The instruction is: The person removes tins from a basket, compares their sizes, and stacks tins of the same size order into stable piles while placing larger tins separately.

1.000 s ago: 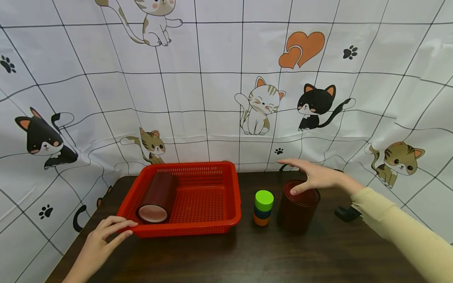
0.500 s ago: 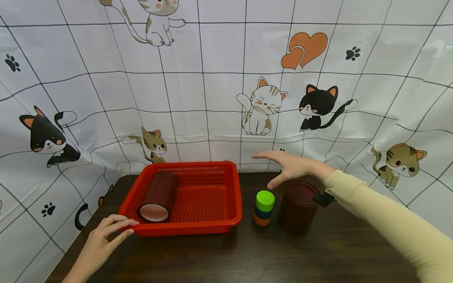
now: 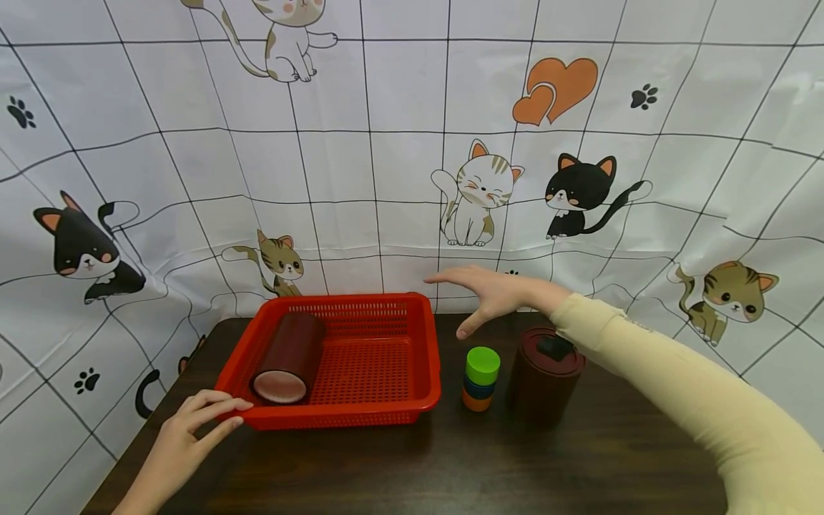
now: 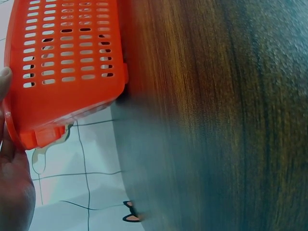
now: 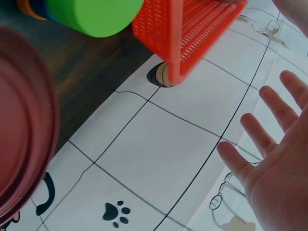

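My left hand [image 3: 187, 436] holds the near left corner of the red plastic basket [image 3: 360, 410], fingers over the rim and thumb lower on its outside. Inside, along the left wall, a dark brown-red cylinder [image 3: 292, 354] lies on its side, its pale round end facing me. My right hand [image 3: 496, 295] hovers, fingers extended and nothing in it, behind a small stack of green, blue and orange pieces [image 3: 481, 366]. Just right of that stack stands a dark brown-red canister [image 3: 541, 393], partly under the right wrist. In the right wrist view its round lid [image 5: 21, 125] shows large.
Everything stands on a dark wooden table [image 3: 386, 476]. A white sheet [image 3: 399, 179] with grid lines and cartoon cats hangs behind and beside it. A black wrist device [image 3: 555, 348] overlaps the canister's lid. A yellow sleeve [image 3: 669, 386] covers the right arm.
My right hand has moved left, from over the canister's lid, past the small stack, toward the basket's right side. My left hand keeps its place on the basket corner.
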Demonstrator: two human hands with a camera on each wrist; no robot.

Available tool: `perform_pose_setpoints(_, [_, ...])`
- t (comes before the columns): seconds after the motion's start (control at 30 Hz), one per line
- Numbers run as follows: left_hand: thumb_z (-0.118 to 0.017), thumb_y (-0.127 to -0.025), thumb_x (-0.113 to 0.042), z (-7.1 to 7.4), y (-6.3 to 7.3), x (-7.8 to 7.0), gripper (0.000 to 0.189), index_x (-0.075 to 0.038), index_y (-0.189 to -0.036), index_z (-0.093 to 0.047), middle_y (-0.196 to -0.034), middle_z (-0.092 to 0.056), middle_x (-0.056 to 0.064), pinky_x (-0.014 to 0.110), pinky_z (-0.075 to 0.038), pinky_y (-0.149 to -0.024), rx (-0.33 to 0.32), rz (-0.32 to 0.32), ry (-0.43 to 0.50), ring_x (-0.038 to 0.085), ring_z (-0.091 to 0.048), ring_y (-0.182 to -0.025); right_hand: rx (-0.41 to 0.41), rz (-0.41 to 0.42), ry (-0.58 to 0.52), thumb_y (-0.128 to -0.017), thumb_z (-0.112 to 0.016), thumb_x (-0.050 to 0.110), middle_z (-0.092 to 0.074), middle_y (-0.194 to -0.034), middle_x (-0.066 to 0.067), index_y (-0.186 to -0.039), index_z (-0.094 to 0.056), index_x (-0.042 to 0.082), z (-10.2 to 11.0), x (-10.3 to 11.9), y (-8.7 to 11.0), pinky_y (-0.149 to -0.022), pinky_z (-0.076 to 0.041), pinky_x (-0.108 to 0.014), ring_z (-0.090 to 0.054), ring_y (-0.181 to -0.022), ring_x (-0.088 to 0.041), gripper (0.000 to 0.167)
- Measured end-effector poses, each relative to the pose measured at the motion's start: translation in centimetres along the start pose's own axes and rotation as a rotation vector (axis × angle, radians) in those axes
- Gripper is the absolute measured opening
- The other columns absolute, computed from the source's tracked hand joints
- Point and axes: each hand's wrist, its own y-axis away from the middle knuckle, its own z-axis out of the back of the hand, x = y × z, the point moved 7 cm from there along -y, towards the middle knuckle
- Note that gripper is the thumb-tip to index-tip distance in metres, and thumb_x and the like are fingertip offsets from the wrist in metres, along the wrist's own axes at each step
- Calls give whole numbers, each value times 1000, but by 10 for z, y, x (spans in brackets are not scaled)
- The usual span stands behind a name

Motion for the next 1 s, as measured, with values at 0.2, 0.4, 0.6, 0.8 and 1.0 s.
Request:
perform_pose_setpoints(0.2, [-82, -78, -8, 1, 0, -2, 37, -32, -104, -75, -101, -60, -15, 9, -34, -77, -2, -6, 2, -10, -41, -95, 13, 18, 15, -77, -83, 41, -30, -162, 0, -156, -28, 26, 0, 12, -16, -118, -22, -61, -24, -149, -29, 97])
perform_pose_setpoints(0.4, [-81, -79, -8, 1, 1, -2, 36, -33, -104, -75, -102, -60, -16, 8, -34, -79, 0, -7, -1, -10, -41, -97, 7, 83, 81, -77, -83, 39, -31, -162, 0, -156, -29, 23, 0, 28, -36, -120, -20, -58, -25, -150, -28, 96])
perform_pose_setpoints(0.6, [-81, -79, -8, 2, 1, -3, 36, -32, -105, -75, -102, -60, -16, 9, -34, -78, -2, -4, 1, -11, -41, -97, 16, 130, 136, -78, -82, 36, -28, -163, 2, -156, -28, 26, -3, 45, -62, -121, -18, -58, -19, -152, -30, 95])
perform_pose_setpoints(0.8, [-80, -79, -8, 2, -1, -2, 35, -32, -104, -75, -102, -60, -16, 8, -34, -79, -1, -5, 8, -11, -41, -98, 30, 164, 200, -78, -83, 39, -26, -164, 2, -157, -26, 30, -12, 62, -93, -122, -18, -55, -19, -152, -27, 98])
perform_pose_setpoints(1.0, [-80, -79, -8, 1, 0, -2, 36, -33, -105, -75, -103, -60, -15, 7, -34, -80, 3, -4, 12, -12, -42, -100, 31, 209, 240, -79, -81, 43, -23, -165, 1, -157, -25, 32, -25, 73, -126, -120, -24, -53, -18, -152, -25, 96])
